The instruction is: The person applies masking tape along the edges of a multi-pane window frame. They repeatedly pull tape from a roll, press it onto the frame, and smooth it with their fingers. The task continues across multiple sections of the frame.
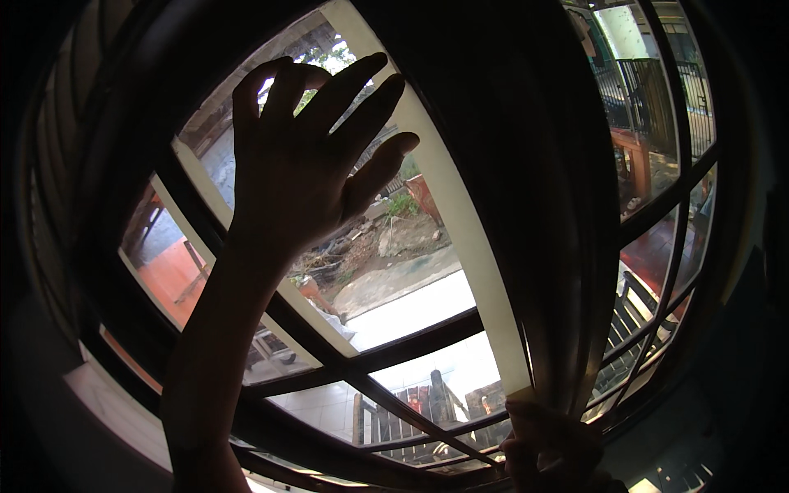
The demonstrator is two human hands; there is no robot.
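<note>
Window [411, 342]: dark-framed, divided by crossbars, occupying most of the view; outdoor ground and white paving are visible through the panes. Dark panel [559, 246]: a tall section with lengthwise folds, right of the central pane; its material cannot be determined. Pale strip [444, 193]: runs along the right edge of the central pane, down to the lower right. Left hand [308, 156]: raised in front of the upper central pane, open, fingers spread and partly bent, thumb apart, gripping nothing visible; contact with the glass cannot be determined. Right hand [551, 444]: in shadow at the lower end of the pale strip, beside the dark panel, fingers bent; its grip cannot be determined. Terracotta pot [422, 200]: outside, beyond the glass.
</note>
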